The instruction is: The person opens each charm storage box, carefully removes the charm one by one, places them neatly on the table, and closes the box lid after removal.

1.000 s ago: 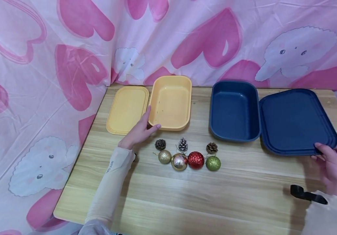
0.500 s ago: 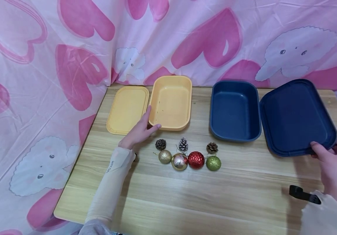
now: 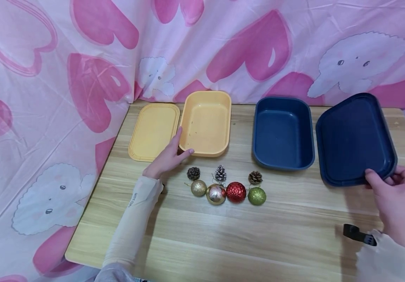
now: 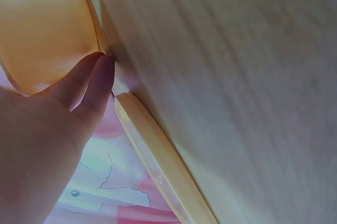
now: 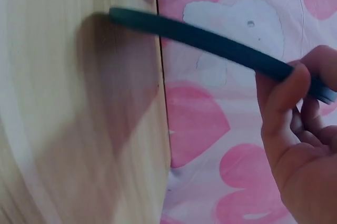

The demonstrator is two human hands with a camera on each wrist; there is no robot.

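My right hand (image 3: 398,197) pinches the near right corner of a navy blue lid (image 3: 355,137), thumb on top. The right wrist view shows that lid (image 5: 200,39) edge-on and slanting, raised at the hand and lower at its other edge. Left of it sits an uncovered navy box (image 3: 282,133). At the near left corner of a yellow box (image 3: 205,125), my left hand (image 3: 165,158) rests with its fingers extended along the side and its thumb at the front. In the left wrist view, straight fingers (image 4: 100,76) touch that box's wall. A yellow lid (image 3: 154,131) lies flat beside it.
Three pine cones (image 3: 220,173) stand in a row in front of the boxes. Nearer are a gold ball (image 3: 198,188), a shiny pink-gold ball (image 3: 216,194), a red ball (image 3: 235,192) and a green ball (image 3: 257,196). A pink curtain (image 3: 174,35) hangs behind the wooden table (image 3: 259,243).
The navy lid has tilted up and shifted slightly, its near right corner moving left with my right hand, and now stands apart from the navy box. My left hand has stayed put.
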